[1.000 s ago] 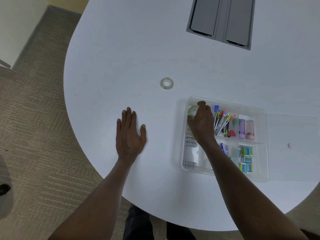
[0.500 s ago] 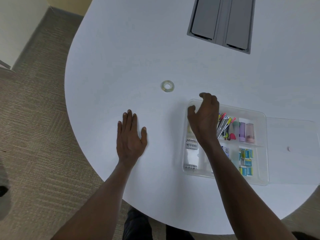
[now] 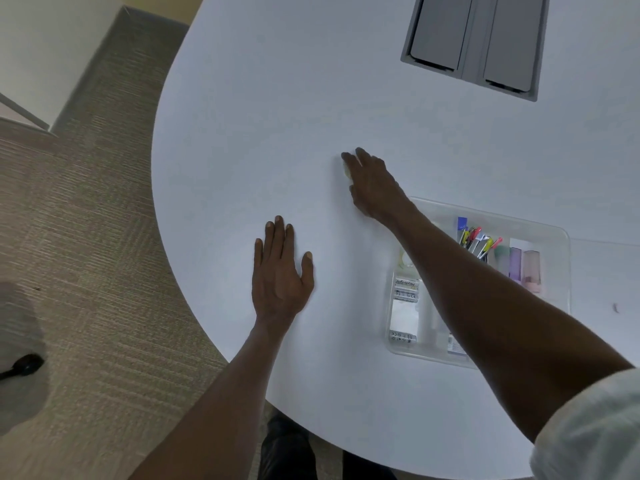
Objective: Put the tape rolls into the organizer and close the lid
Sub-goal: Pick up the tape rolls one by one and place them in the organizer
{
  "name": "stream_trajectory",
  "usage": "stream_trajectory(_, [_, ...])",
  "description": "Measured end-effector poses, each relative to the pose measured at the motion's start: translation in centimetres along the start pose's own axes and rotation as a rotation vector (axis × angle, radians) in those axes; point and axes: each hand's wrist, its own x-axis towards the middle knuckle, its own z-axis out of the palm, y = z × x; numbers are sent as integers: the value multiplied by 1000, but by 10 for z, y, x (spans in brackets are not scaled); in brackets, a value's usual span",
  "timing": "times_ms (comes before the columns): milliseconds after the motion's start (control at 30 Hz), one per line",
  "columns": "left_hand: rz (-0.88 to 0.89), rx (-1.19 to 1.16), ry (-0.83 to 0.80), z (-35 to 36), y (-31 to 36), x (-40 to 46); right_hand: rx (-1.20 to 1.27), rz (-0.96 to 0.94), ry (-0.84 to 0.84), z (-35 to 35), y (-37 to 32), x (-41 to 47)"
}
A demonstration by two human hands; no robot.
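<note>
Past the organizer (image 3: 561,237), right hand (image 3: 372,185) now covering tape roll (image 3: 345,172), grip unclear, left hand (image 3: 280,275) still flat

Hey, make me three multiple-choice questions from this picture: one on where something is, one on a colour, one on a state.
1. Where is the right hand?
A. Over the tape roll on the table, outside the organizer
B. Inside the organizer
C. On the grey panel

2. What colour is the panel set into the table?
A. Red
B. Grey
C. Green

3. How is the left hand?
A. Holding a pen
B. Clenched in a fist
C. Flat and open on the table

Answers: 1 A, the right hand covers the roll beyond the organizer's far corner. 2 B, both flaps look grey. 3 C, its fingers lie straight on the white top, holding nothing.
</note>
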Motion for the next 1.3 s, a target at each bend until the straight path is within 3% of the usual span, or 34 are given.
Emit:
stream_trajectory(267, [0,-1,-8,0,-1,1,55,35,107,1,-10,-7])
stream_trajectory(467, [-2,-5,-11,-1,0,1,303,150,468,-35,-7,-45])
stream_trajectory(600, [5,-18,-20,-2,1,1,359,313,577,-57,17,-82])
stream_trajectory(867, [-5,-8,-39,-5,1,0,319,527,319,-41,48,-131])
stream_trajectory(1300, [-2,-11,-32,-6,0,0,135,502,114,-3,29,-141])
